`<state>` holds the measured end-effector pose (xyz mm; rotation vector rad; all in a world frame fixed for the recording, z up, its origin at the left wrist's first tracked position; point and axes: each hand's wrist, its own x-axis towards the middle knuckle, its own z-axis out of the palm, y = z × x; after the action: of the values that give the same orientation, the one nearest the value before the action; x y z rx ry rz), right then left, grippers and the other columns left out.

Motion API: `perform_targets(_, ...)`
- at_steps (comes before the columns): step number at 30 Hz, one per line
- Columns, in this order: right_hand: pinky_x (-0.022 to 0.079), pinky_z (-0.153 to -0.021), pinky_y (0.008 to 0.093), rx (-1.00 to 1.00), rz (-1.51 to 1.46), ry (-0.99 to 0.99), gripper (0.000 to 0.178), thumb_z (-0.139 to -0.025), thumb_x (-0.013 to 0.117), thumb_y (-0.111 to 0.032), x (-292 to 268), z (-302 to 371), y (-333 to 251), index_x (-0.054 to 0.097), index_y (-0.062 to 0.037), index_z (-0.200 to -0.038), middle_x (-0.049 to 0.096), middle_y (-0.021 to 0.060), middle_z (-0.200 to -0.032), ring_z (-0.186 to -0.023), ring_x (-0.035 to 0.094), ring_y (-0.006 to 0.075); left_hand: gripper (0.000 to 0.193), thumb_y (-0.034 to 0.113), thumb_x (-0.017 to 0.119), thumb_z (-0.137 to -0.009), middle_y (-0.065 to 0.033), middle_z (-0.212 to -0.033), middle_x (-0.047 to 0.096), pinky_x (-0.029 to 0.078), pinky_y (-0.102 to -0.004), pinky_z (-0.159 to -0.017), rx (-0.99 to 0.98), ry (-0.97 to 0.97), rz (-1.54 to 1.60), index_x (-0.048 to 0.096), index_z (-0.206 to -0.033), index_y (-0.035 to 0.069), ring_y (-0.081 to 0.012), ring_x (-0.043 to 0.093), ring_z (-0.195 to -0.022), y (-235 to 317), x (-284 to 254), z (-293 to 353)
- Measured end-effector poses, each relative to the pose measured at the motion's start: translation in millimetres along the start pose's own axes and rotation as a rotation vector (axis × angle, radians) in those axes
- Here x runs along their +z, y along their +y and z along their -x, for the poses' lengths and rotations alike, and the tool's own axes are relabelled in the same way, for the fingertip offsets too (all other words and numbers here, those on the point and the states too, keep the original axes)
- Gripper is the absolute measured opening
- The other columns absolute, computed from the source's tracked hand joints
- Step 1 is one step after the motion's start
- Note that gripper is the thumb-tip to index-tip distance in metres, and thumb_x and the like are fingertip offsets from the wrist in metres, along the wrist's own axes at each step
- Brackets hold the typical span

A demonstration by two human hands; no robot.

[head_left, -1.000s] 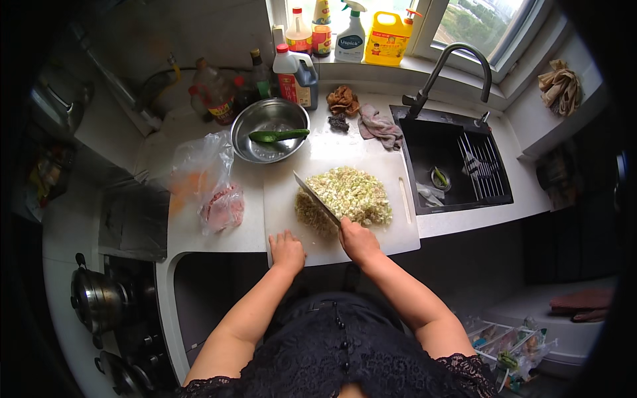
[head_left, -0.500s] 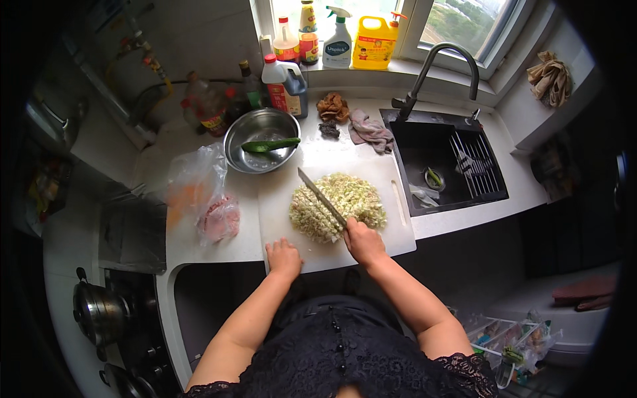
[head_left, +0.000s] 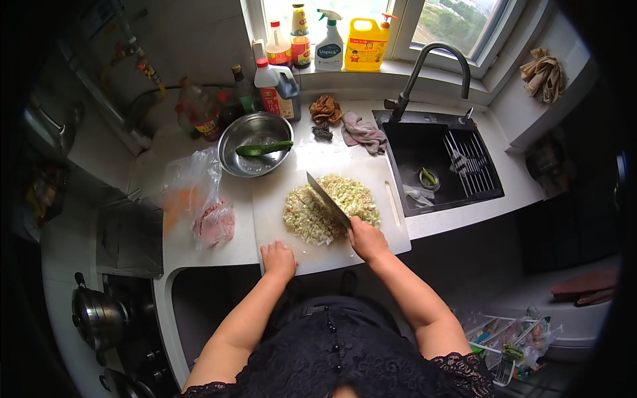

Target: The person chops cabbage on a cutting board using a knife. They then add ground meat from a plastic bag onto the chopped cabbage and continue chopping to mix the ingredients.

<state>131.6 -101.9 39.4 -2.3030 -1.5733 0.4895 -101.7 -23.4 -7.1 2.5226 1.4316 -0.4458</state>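
My right hand (head_left: 367,239) is closed round the handle of a kitchen knife (head_left: 326,199), whose broad blade points away and to the left. The blade lies over a wide heap of finely chopped pale green vegetable (head_left: 308,215), which looks like cabbage. Beneath the heap is a white cutting board (head_left: 269,225). At the board's near left edge my left hand (head_left: 278,259) rests flat with its fingers stretched out, holding nothing. The knife handle is mostly hidden in my right fist.
Beyond the board stands a steel bowl (head_left: 225,149) with a green cucumber (head_left: 264,148). Left lie plastic bags (head_left: 199,172) and a bag of pinkish meat (head_left: 215,223). A black sink (head_left: 424,149) is at right. A cloth (head_left: 363,132) and bottles (head_left: 277,89) line the back.
The knife blade has shifted a little right and shows more of its flat side. The whole view has slid slightly. My left hand stays at the board's edge.
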Motion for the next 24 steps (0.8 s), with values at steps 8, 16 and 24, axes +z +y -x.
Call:
perform_targets(8,0.048,-0.069,0.0535,0.06,0.033,0.006,0.018,-0.09,0.049,-0.022,-4.6,1.0,27.9,0.044,-0.0061,-0.095,0.061,0.0219,-0.084,-0.077,0.06,0.0446,0.051,0.041,0.07,-0.075,-0.0158,-0.131,0.049,0.029,-0.0501,-0.103,-0.005,0.044,-0.034,0.063,-0.11,0.005,-0.0281,0.046,-0.12,2.7,2.4,-1.1)
perform_targets(16,0.048,-0.069,0.0541,0.016,0.025,-0.06,0.019,-0.09,0.049,-0.024,9.3,4.4,18.2,0.044,-0.0065,-0.095,0.061,0.0221,-0.084,-0.077,0.061,0.0444,0.05,0.037,0.07,-0.075,-0.0161,-0.131,0.048,0.028,-0.053,-0.104,-0.035,-0.005,-0.007,0.062,-0.111,0.004,-0.03,0.046,-0.12,5.9,-11.5,2.9)
perform_targets(24,0.048,-0.069,0.0537,-0.031,0.004,-0.06,0.019,-0.09,0.049,-0.025,0.4,1.4,15.9,0.044,-0.0067,-0.094,0.061,0.0215,-0.085,-0.077,0.06,0.0442,0.03,0.017,0.069,-0.073,-0.0153,-0.103,0.062,0.04,-0.0467,-0.092,0.026,0.75,0.516,0.063,-0.1,0.004,-0.0325,0.058,-0.098,-36.2,-6.1,-7.7)
